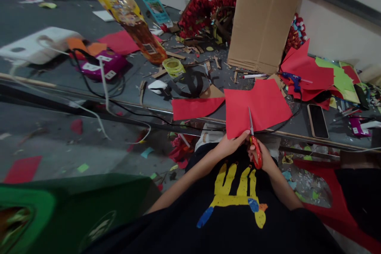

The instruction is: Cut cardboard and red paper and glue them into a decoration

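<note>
Left hand [230, 145]: closed, pinching red sheet [256, 109] at its near edge, 6 o'clock on counter [133, 87]. Right hand [263, 156]: closed in scissors [255, 149], blades cutting into sheet. Red strip [195, 108]: 9 o'clock of sheet. Phone [317, 121]: 3 o'clock of sheet.

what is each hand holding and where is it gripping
The right hand holds red-handled scissors by the handle loops. The left hand pinches the red paper sheet at its near edge.
</note>
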`<action>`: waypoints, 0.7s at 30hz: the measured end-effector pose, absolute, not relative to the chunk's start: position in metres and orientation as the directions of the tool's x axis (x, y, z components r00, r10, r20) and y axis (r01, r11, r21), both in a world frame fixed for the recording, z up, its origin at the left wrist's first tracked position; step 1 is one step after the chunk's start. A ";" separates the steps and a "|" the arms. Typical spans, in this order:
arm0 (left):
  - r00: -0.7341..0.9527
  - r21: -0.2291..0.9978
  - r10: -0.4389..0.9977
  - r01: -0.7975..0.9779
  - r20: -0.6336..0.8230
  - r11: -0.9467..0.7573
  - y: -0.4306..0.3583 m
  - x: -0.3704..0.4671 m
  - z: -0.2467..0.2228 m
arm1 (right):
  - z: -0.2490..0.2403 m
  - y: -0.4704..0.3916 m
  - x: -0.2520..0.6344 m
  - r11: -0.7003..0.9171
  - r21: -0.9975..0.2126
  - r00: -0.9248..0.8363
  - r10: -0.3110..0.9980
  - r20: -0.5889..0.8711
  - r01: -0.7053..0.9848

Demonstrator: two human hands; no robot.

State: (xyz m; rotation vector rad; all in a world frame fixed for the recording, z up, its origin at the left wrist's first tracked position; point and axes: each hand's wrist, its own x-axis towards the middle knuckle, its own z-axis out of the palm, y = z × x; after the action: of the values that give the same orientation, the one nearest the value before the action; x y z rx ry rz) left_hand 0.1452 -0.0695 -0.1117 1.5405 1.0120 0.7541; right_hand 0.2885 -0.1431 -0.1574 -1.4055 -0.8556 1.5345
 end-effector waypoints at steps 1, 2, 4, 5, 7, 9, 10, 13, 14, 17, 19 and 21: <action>0.438 0.975 0.898 0.214 -0.043 -0.057 -0.070 0.145 -0.112 | -0.157 -0.142 0.288 -0.397 -0.906 0.006 0.916 -0.402 -0.151; 0.439 0.973 0.898 0.220 -0.034 -0.071 -0.070 0.145 -0.113 | -0.155 -0.142 0.288 -0.401 -0.903 0.000 0.914 -0.405 -0.156; 0.438 0.969 0.899 0.227 -0.013 -0.097 -0.070 0.144 -0.114 | -0.153 -0.141 0.288 -0.401 -0.902 -0.011 0.914 -0.405 -0.160; 0.438 0.967 0.899 0.227 0.001 -0.112 -0.070 0.144 -0.114 | -0.151 -0.140 0.287 -0.397 -0.904 -0.012 0.916 -0.400 -0.162; 0.445 0.965 0.895 0.219 0.031 -0.142 -0.070 0.144 -0.115 | -0.146 -0.138 0.287 -0.390 -0.906 -0.010 0.919 -0.394 -0.163; 0.454 0.963 0.889 0.211 0.056 -0.168 -0.070 0.144 -0.114 | -0.142 -0.136 0.286 -0.389 -0.907 -0.010 0.920 -0.393 -0.161; 0.456 0.962 0.888 0.210 0.060 -0.173 -0.070 0.144 -0.113 | -0.139 -0.136 0.285 -0.391 -0.907 -0.014 0.919 -0.394 -0.159; 0.461 0.956 0.886 0.235 0.050 -0.176 -0.069 0.143 -0.110 | -0.135 -0.133 0.284 -0.383 -0.910 -0.006 0.922 -0.387 -0.157; 0.466 0.952 0.884 0.250 0.040 -0.175 -0.068 0.143 -0.108 | -0.134 -0.133 0.284 -0.377 -0.913 0.000 0.924 -0.382 -0.154; 0.469 0.939 0.883 0.300 0.009 -0.168 -0.068 0.142 -0.107 | -0.133 -0.131 0.284 -0.360 -0.923 0.001 0.931 -0.364 -0.133; 0.458 0.938 0.889 0.309 -0.006 -0.154 -0.068 0.142 -0.108 | -0.132 -0.129 0.284 -0.356 -0.925 -0.008 0.934 -0.358 -0.130; 0.455 0.944 0.890 0.300 -0.013 -0.139 -0.069 0.143 -0.110 | -0.132 -0.128 0.284 -0.352 -0.925 -0.007 0.935 -0.355 -0.146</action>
State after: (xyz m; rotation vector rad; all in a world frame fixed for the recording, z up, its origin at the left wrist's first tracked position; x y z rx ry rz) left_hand 0.1428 -0.0694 -0.1097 1.6808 1.0396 0.7202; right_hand 0.2836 -0.1278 -0.1322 -1.3623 -0.8915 1.5188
